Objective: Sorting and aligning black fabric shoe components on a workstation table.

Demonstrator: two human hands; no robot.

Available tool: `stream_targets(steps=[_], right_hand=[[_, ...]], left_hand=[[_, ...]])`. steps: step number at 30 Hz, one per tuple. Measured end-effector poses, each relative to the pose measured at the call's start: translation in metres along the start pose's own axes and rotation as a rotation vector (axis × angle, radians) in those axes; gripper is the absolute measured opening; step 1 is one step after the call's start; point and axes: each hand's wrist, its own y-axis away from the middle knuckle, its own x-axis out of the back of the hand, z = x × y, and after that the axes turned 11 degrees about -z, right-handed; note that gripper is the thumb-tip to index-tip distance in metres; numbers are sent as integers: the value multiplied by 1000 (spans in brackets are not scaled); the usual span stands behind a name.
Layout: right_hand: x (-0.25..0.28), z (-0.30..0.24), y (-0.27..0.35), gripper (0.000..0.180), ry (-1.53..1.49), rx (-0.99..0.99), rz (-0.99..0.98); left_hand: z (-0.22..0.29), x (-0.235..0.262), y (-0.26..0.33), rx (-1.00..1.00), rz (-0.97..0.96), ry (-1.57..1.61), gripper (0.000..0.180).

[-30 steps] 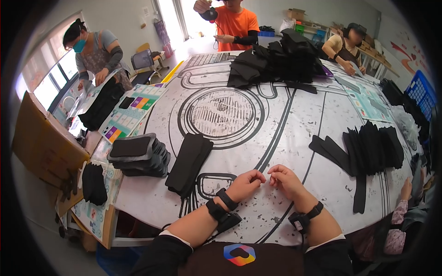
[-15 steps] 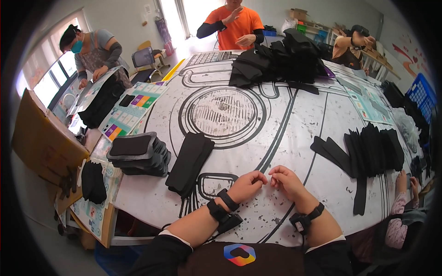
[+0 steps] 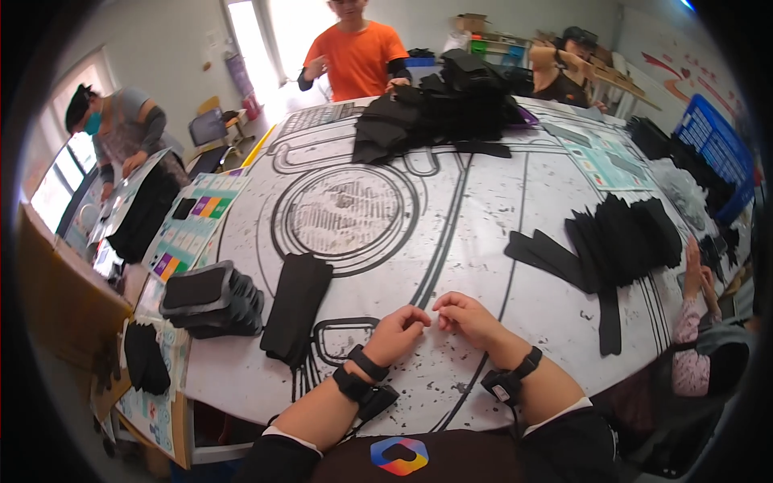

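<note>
My left hand [image 3: 394,332] and my right hand [image 3: 471,322] are close together over the near middle of the table, fingertips facing across a small gap. The fingers of both are curled in, thumb close to forefinger. Anything between them is too small to make out. Left of my hands lies a long stack of black fabric pieces [image 3: 296,307]. Beyond it sits a pile of grey-edged black pads [image 3: 211,298]. To my right, a fanned row of black fabric strips [image 3: 624,241] lies with a few loose strips beside it. Dark bands with small devices circle both my wrists.
A white table cover [image 3: 451,241] with black line drawings spans the work surface. A large black fabric heap [image 3: 451,105] lies at the far side, near a person in orange [image 3: 354,60]. Other people work left and right. A blue crate [image 3: 717,153] stands at right, a cardboard box [image 3: 68,282] at left.
The whole view has shifted, so the table's things appear further left. My hands stay close together with fingers curled. The person in orange has lowered their arms.
</note>
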Motion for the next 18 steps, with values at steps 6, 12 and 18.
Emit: stream_targets(steps=[6, 12, 18], right_hand=[[6, 2, -2, 13, 34, 11, -11], [4, 0, 0, 13, 40, 41, -17], [5, 2, -1, 14, 53, 37, -17]], left_hand=[[1, -2, -3, -87, -28, 59, 12], [13, -7, -1, -68, 39, 95, 16], [11, -5, -1, -52, 60, 54, 24]])
